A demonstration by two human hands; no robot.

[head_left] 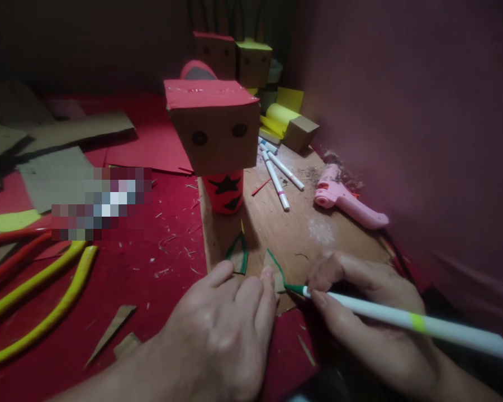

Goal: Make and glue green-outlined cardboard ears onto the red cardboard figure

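My right hand [377, 318] grips a white marker pen [456, 329] with a yellow band, and its green tip touches the edge of a small cardboard piece [279, 282]. A green line runs along that edge. With curled fingers, my left hand [226, 326] presses the same piece down on the wooden board [293, 234]; part of it is hidden under the fingers. Just beyond the left fingertips lies another cut cardboard piece [237, 258] with green edges. Behind it stands a figure with a cardboard box head [222, 139], a red top and a red body [226, 201] bearing black shapes.
Several white markers [275, 180] and a pink glue gun [350, 202] lie on the board. Pliers with yellow handles [46, 310] rest on the red cloth at left, near cardboard sheets [58, 176]. More box-headed figures [254, 64] stand behind. A wall rises at right.
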